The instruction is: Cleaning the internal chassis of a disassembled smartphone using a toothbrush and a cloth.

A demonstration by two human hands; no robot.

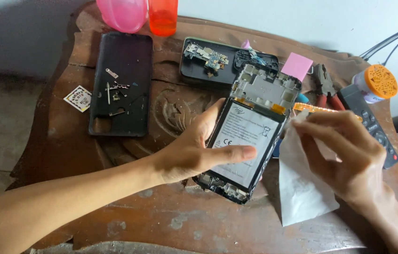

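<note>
Brown carved wood, the tabletop (171, 221) carries one opened phone (248, 141), back off and battery showing. The left hand (194, 150) grips its edge, thumb across the battery. The right hand (349, 155) pinches one white wipe (300, 183) beside it. It looks like cleaning; wiping next calls for light pressure. Two plastic cups, one back cover (121, 84).

light: soft, even daylight | shadows: faint | focus: sharp (hands slightly blurred)
</note>
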